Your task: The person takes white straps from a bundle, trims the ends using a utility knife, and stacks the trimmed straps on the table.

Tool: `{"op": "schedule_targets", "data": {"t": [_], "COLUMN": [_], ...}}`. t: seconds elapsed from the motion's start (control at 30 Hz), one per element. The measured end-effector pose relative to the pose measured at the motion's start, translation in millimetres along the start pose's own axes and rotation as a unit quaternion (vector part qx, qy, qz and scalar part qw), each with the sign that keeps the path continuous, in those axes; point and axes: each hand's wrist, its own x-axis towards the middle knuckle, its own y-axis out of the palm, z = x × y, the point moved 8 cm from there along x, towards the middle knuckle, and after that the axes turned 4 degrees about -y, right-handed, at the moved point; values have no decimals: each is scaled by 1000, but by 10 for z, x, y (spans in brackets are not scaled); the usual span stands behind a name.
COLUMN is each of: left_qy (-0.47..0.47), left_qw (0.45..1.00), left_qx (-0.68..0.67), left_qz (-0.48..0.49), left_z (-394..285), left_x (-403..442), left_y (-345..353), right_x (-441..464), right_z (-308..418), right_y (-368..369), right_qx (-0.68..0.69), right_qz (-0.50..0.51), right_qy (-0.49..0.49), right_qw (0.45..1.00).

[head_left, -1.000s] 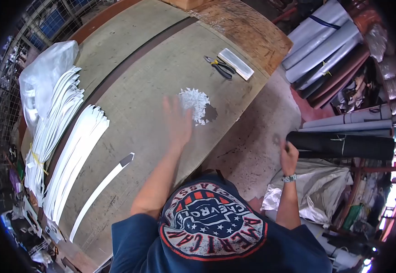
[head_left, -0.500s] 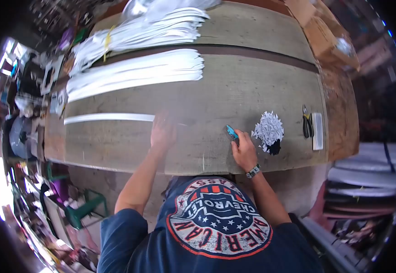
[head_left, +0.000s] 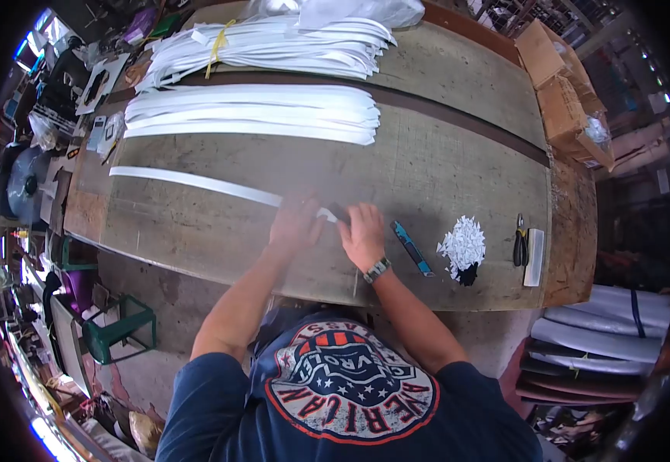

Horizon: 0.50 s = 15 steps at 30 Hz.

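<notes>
A long white strip (head_left: pixel 196 182) lies curved across the table (head_left: pixel 442 162), its right end under my hands. My left hand (head_left: pixel 296 222) is on the strip near that end, fingers partly blurred. Beside it my right hand (head_left: pixel 363 235), with a watch on the wrist, has its fingers closed at the strip's dark tip (head_left: pixel 338 211). Right of my right hand a teal cutter (head_left: pixel 412 249) lies on the table, touched by neither hand. Farther right is a pile of small white scraps (head_left: pixel 462 243) with black pieces (head_left: pixel 467 275) at its lower edge.
A stack of white strips (head_left: pixel 250 112) and a yellow-tied bundle (head_left: pixel 273 50) lie at the back left. Pliers (head_left: pixel 520 245) and a white box (head_left: pixel 533 258) are at the right. Cardboard boxes (head_left: pixel 569 115) stand at the back right, rolls (head_left: pixel 604 323) below.
The view has swung toward the table's left side. My right hand came over the table with the cutter, has let it go, and has moved left to the strip's end beside my left hand.
</notes>
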Motion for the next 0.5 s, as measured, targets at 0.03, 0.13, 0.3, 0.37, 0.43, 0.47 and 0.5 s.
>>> {"op": "schedule_targets", "data": {"t": [0.03,0.13,0.3,0.37,0.43,0.47,0.5], "left_qy": [1,4,29,96,67,69,58], "left_qw": [1000,1000,992,984,966,966,956], "left_qx": [3,-17,-122,-124,-183,-183,-177], "left_qz": [0,-8,-15,85,167,170,227], "left_z": [11,15,63,-59,-40,-15,41], "left_x": [0,-20,-20,55,76,90,132], "left_y": [7,-4,-101,-143,-50,-122,-155], "right_x": [-68,-287,-76,32,60,113,171], "right_z": [-80,-248,263,489,423,498,581], "right_y": [13,-101,-438,-369,-211,-227,-271], "right_qx": [-10,-34,-54,-48,59,79,98], "right_qz": [13,16,-81,-36,67,57,49], "right_qy": [31,116,23,-20,36,53,71], "right_qw": [999,993,995,998,995,994,991]}}
